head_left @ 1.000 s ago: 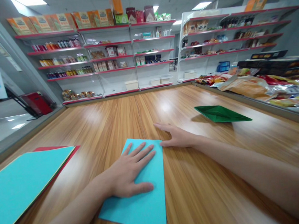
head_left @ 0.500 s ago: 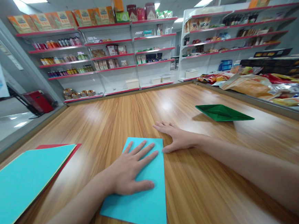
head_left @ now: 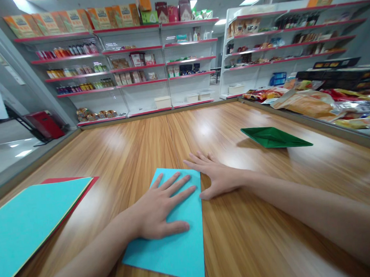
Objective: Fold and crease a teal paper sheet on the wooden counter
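A folded turquoise sheet of paper point(head_left: 177, 241) lies on the wooden table point(head_left: 250, 235) right in front of me. My left hand point(head_left: 160, 211) rests flat on its upper half, fingers spread and open. My right hand point(head_left: 215, 176) lies flat on the table against the sheet's right edge near the far corner, fingers stretched out and open, thumb touching the edge. A folded green paper boat point(head_left: 273, 138) sits farther off to the right, away from both hands.
A stack of coloured paper sheets point(head_left: 28, 221), turquoise on top with red beneath, lies at the near left. Snack packets point(head_left: 313, 102) pile up along the table's right side. Store shelves point(head_left: 134, 70) with goods stand behind.
My right hand has slid nearer along the sheet's right edge, from past the far corner to beside it. The left hand has stayed pressed on the paper.
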The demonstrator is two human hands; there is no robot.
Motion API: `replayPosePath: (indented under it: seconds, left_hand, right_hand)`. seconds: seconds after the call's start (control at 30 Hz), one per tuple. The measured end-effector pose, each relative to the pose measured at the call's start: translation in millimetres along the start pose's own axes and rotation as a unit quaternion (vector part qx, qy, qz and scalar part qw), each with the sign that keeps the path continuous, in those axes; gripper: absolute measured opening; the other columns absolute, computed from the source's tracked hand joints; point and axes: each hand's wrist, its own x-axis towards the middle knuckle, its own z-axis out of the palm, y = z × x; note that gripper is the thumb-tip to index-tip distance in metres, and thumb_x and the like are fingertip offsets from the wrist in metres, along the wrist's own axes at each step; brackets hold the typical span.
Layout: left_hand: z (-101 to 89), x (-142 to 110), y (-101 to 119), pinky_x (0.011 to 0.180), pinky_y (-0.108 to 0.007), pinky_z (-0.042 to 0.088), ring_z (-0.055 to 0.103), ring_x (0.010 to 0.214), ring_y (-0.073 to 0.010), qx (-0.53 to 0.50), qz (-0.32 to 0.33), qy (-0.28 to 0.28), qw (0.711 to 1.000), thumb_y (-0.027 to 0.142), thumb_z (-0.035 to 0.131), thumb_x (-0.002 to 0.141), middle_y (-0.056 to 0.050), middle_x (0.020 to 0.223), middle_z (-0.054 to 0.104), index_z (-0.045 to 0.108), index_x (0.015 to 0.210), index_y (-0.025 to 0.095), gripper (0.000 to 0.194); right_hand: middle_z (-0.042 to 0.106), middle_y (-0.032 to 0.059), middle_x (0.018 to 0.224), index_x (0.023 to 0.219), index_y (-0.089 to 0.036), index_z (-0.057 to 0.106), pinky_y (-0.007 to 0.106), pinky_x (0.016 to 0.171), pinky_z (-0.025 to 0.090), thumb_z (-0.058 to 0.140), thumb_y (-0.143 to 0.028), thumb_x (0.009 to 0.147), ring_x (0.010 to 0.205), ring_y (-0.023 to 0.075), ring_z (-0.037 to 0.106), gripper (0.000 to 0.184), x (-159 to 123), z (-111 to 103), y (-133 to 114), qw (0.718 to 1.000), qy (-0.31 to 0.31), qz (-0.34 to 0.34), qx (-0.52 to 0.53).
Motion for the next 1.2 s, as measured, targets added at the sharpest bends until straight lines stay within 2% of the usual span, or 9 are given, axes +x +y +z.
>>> replayPosePath:
  seconds: [0.2, 0.4, 0.53, 0.7, 0.93, 1.07, 1.2]
  left_hand:
    - [1.0, 0.5, -0.1, 0.107, -0.065, 0.002, 0.004, 0.14, -0.037, 0.009, -0.008, -0.002, 1.0, 0.068, 0.042, 0.083, -0.006, 0.154, 0.006, 0.011, 0.148, 0.033, 0.08]
    - [3.2, 1.1, -0.9, 0.106, -0.067, 0.002, 0.007, 0.14, -0.0379, 0.012, -0.013, 0.008, 1.0, 0.068, 0.043, 0.082, -0.007, 0.155, 0.007, 0.011, 0.148, 0.031, 0.082]
    - [3.5, 1.7, -0.5, 0.107, -0.065, 0.003, 0.01, 0.14, -0.0372, 0.008, -0.007, 0.022, 1.0, 0.067, 0.044, 0.082, -0.007, 0.155, 0.009, 0.01, 0.148, 0.032, 0.082]
    - [6.7, 1.5, -3.3, 0.107, -0.065, 0.001, 0.006, 0.14, -0.0369, 0.015, -0.014, 0.009, 1.0, 0.068, 0.043, 0.082, -0.007, 0.155, 0.007, 0.011, 0.148, 0.031, 0.082]
    - [6.1, 2.0, -2.8, 0.108, -0.064, 0.0, 0.011, 0.14, -0.037, 0.004, -0.005, 0.018, 1.0, 0.066, 0.045, 0.082, -0.005, 0.155, 0.007, 0.013, 0.148, 0.033, 0.08]
    - [7.1, 1.1, -3.8, 0.107, -0.065, 0.0, 0.012, 0.14, -0.037, 0.0, -0.01, 0.018, 1.0, 0.066, 0.047, 0.082, -0.005, 0.155, 0.009, 0.015, 0.147, 0.035, 0.079]
    - [7.6, 0.4, -3.5, 0.106, -0.066, 0.0, 0.01, 0.14, -0.0374, 0.009, -0.023, 0.007, 1.0, 0.067, 0.043, 0.082, -0.003, 0.155, 0.007, 0.01, 0.148, 0.036, 0.08]
  right_hand:
    - [0.001, 0.0114, 0.154, 0.149, -0.028, 0.01, 0.063, 0.106, -0.006, 0.07, -0.062, 0.061, 0.138, 0.039, -0.011, 0.112, -1.9, 2.6, -6.5, 1.0, -0.012, -0.011, -0.003]
    - [-0.008, 0.0153, 0.153, 0.15, -0.022, 0.006, 0.063, 0.105, -0.01, 0.072, -0.062, 0.058, 0.137, 0.0396, -0.014, 0.12, -6.5, 10.2, -30.0, 0.999, -0.035, -0.026, -0.003]
    - [-0.008, 0.0141, 0.153, 0.15, -0.022, 0.001, 0.061, 0.105, -0.013, 0.075, -0.058, 0.053, 0.138, 0.0407, -0.011, 0.127, -10.0, 15.7, -44.0, 0.998, -0.043, -0.053, 0.004]
    - [-0.01, 0.0134, 0.153, 0.149, -0.023, -0.005, 0.061, 0.106, -0.012, 0.074, -0.055, 0.054, 0.139, 0.0391, -0.009, 0.128, -14.6, 19.1, -56.7, 0.996, -0.051, -0.078, 0.006]
    - [-0.005, 0.012, 0.154, 0.15, -0.022, 0.006, 0.064, 0.106, -0.008, 0.076, -0.055, 0.051, 0.137, 0.0441, -0.011, 0.126, -20.2, 19.3, -76.9, 0.995, -0.054, -0.077, 0.019]
    - [-0.011, 0.0111, 0.153, 0.15, -0.023, 0.002, 0.063, 0.108, -0.004, 0.075, -0.056, 0.05, 0.137, 0.0439, -0.01, 0.128, -22.2, 23.2, -81.4, 0.994, -0.055, -0.089, 0.022]
    - [-0.014, 0.0107, 0.152, 0.15, -0.023, 0.0, 0.061, 0.108, -0.006, 0.074, -0.06, 0.051, 0.137, 0.0433, -0.01, 0.129, -24.4, 26.1, -84.5, 0.993, -0.051, -0.099, 0.022]
